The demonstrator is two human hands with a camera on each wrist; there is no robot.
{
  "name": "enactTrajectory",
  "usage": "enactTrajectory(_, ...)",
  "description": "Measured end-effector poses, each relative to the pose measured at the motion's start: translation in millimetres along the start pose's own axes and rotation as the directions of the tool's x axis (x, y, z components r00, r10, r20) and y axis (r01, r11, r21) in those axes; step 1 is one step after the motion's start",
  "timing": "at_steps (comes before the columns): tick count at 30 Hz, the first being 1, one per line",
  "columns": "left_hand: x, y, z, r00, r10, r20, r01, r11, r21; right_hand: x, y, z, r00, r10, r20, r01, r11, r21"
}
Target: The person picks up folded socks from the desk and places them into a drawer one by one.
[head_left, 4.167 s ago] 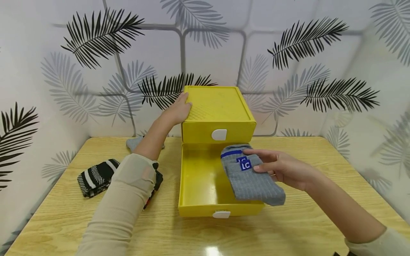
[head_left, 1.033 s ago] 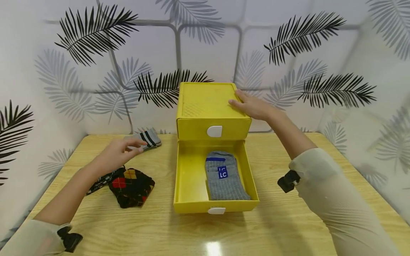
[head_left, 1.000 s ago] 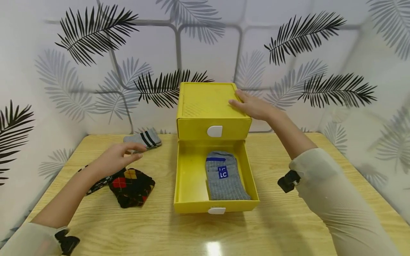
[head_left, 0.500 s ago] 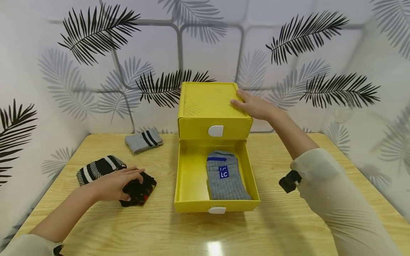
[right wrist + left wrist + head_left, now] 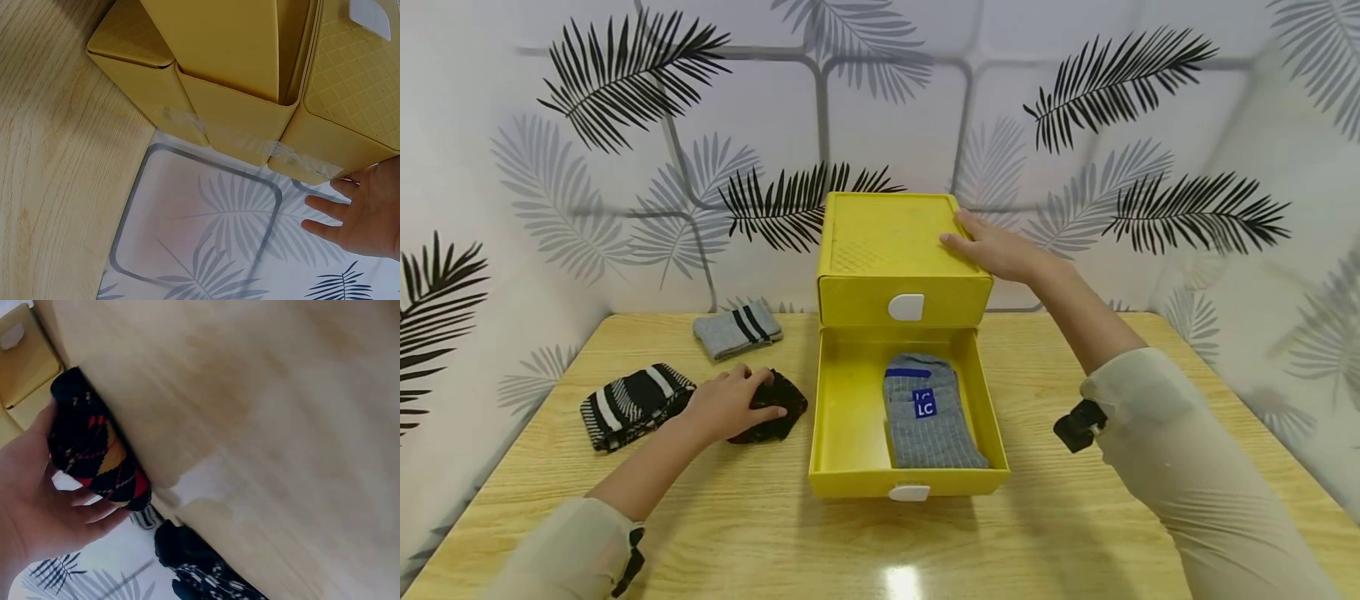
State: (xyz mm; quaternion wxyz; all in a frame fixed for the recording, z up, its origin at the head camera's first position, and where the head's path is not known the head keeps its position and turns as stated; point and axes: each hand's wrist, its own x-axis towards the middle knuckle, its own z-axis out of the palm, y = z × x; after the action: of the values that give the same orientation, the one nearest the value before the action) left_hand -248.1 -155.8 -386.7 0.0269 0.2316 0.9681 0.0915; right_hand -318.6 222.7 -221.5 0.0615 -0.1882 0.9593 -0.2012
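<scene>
My left hand (image 5: 726, 406) pinches a folded pair of black argyle socks (image 5: 781, 410), just left of the drawer. Red and yellow diamonds show on these argyle socks (image 5: 103, 453) in the left wrist view, with the thumb on one side and fingers on the other. A yellow drawer cabinet (image 5: 891, 233) stands at the table's middle, its lower drawer (image 5: 853, 417) pulled out. Folded grey socks (image 5: 934, 433) with a blue LC label lie in that drawer's right half. On the cabinet's top right edge rests my right hand (image 5: 1000, 252), fingers extended.
Black-and-white patterned socks (image 5: 634, 407) lie folded at the left of the wooden table (image 5: 760, 533). Behind them are light grey socks (image 5: 737, 330) with black stripes. A leaf-patterned backdrop (image 5: 895, 108) rises behind the cabinet.
The grey LC socks went from my right hand into the drawer; that hand then settled on the cabinet. My left hand left the cabinet, took the argyle socks and moved them right.
</scene>
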Motion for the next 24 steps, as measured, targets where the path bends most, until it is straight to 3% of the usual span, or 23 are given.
enactTrajectory(2, 3.6, -1.9, -3.7, 0.999, -0.003, 0.044, 0.008, 0.994, -0.106, -0.3, 0.1, 0.0, 1.0, 0.001, 0.001, -0.001, 1.0, 0.003)
enactTrajectory(4, 5.7, -7.7, -9.4, 0.994, 0.025, 0.106, 0.004, 0.965, -0.264, -0.8, 0.4, -0.2, 1.0, 0.0, 0.002, 0.0, 1.0, 0.01)
enactTrajectory(7, 7.2, -19.6, -20.1, 0.971, 0.085, 0.222, 0.039, 0.863, -0.503, -1.9, 0.4, -0.5, 1.0, 0.003, 0.001, -0.003, 1.0, 0.014)
enactTrajectory(9, 7.8, -27.3, -25.3, 0.948, 0.12, 0.294, 0.079, 0.806, -0.586, -2.1, 1.0, -0.5, 1.0, 0.002, 0.0, -0.002, 1.0, 0.013)
enactTrajectory(11, 8.6, -32.7, -28.4, 0.926, 0.141, 0.351, 0.121, 0.77, -0.627, -1.9, 1.4, -0.3, 1.0, 0.0, 0.001, 0.0, 1.0, 0.013)
enactTrajectory(14, 10.5, -37.2, -28.3, 0.904, 0.155, 0.398, 0.15, 0.757, -0.636, -1.6, 1.4, 0.5, 1.0, -0.003, 0.004, 0.003, 1.0, 0.017)
enactTrajectory(21, 14.7, -38.5, -27.6, 0.886, 0.146, 0.441, 0.2, 0.738, -0.645, -0.8, 1.5, 1.1, 1.0, -0.014, 0.004, 0.014, 1.0, 0.027)
enactTrajectory(24, 14.4, -39.0, -27.3, 0.879, 0.148, 0.453, 0.227, 0.706, -0.671, -1.5, 2.0, 1.1, 1.0, -0.017, 0.0, 0.017, 0.999, 0.032)
